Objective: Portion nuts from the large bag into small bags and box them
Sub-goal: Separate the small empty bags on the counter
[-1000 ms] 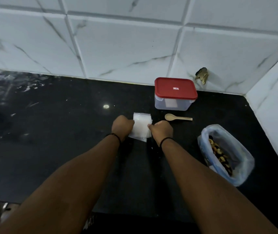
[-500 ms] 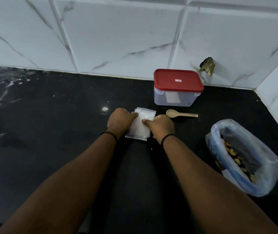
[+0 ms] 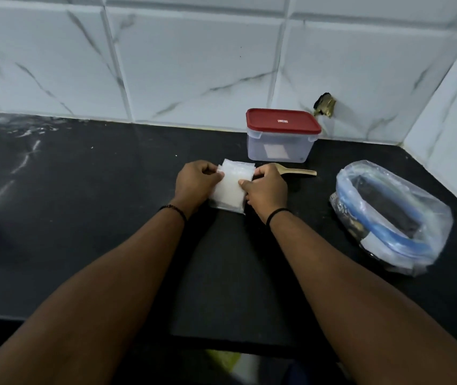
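arms: bare, no sleeves | left wrist [image 3: 172, 212]: dark beaded band | right wrist [image 3: 277, 213]: plain black band

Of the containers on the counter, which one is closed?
The box with the red lid, against the wall. The big bag at right gapes open.

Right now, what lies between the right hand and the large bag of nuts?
In the head view, only the wooden spoon beside the right hand; the counter before the large bag is otherwise bare.
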